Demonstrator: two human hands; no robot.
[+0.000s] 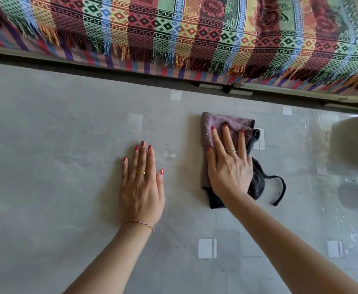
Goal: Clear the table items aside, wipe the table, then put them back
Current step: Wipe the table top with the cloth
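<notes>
**Two hands on the worktop: wiping step in progress**

I am viewing the scene from the head camera. Both hands are lying flat on the grey worktop (46, 128), which is showing a glossy, reflective finish.

1. Right hand (229, 166): I am pressing it palm-down on the cloth (214, 124). The grip is fully extended, with fingers straight and spread; nothing is being pinched or enclosed. I judge this spread is distributing pressure across the cloth so that it slides as one pad.
2. Cloth: it is lying folded right of centre on the worktop, towards the far edge. The upper layer is mauve; a black layer (258, 183) is protruding beneath, with a thin black loop trailing to the right.
3. Left hand (142, 183): it is resting flat on bare worktop, well apart from the cloth, fingers straight, holding nothing. I judge it is serving as a brace.
4. Small dark specks (152, 129) are remaining just beyond the left fingertips, so wiping appears unfinished there.

No containers are appearing in view, and the cleared items are out of frame. A patterned fringed throw (173, 28) is hanging beyond the far edge.
</notes>
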